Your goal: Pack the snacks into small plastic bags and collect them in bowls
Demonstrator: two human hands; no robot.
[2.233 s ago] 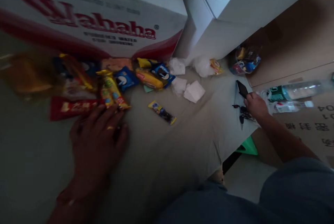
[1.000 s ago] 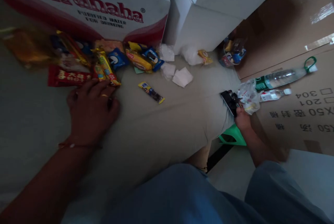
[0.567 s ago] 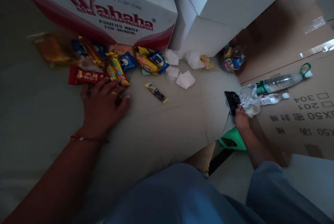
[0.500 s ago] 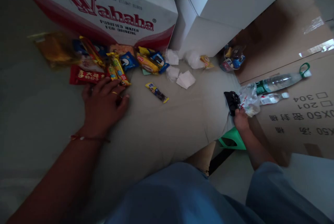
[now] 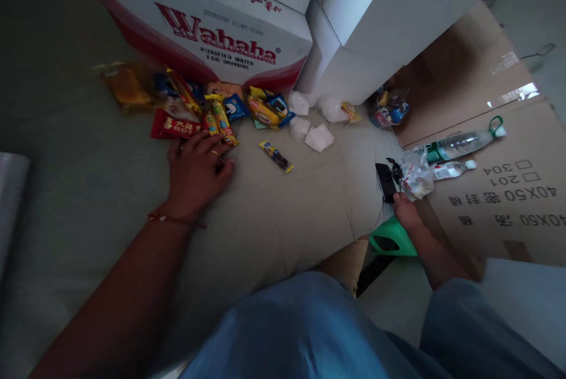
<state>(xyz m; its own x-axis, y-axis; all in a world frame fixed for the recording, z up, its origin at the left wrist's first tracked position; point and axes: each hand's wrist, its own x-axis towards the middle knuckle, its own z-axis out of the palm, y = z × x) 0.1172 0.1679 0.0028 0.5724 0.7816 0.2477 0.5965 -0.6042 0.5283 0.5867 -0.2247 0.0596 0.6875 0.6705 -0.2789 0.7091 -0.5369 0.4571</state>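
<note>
My left hand point(image 5: 197, 171) lies flat on the grey cloth point(image 5: 274, 220), fingers spread, its fingertips touching a yellow snack stick point(image 5: 223, 122) and next to a red packet point(image 5: 174, 128). More snack packets point(image 5: 260, 111) lie in a row along the foot of the Wahaha box point(image 5: 212, 37). A small yellow-and-dark bar point(image 5: 276, 156) lies alone to the right of my fingers. My right hand point(image 5: 404, 208) is at the cloth's right edge, closed on a dark flat object point(image 5: 386, 181) and a crinkled clear wrapper point(image 5: 413, 174).
White boxes point(image 5: 375, 19) stand behind the snacks. Crumpled tissues point(image 5: 312, 131) lie by them, and a bag of snacks point(image 5: 389, 109) sits in the corner. Two plastic bottles point(image 5: 460, 146) lie on flattened cardboard point(image 5: 508, 190) at right. A green stool point(image 5: 391, 240) shows below the cloth.
My right hand has come back from the cloth's edge and now holds the dark object together with a clear wrapper. My left hand has stayed flat by the snacks; the view has pulled back.
</note>
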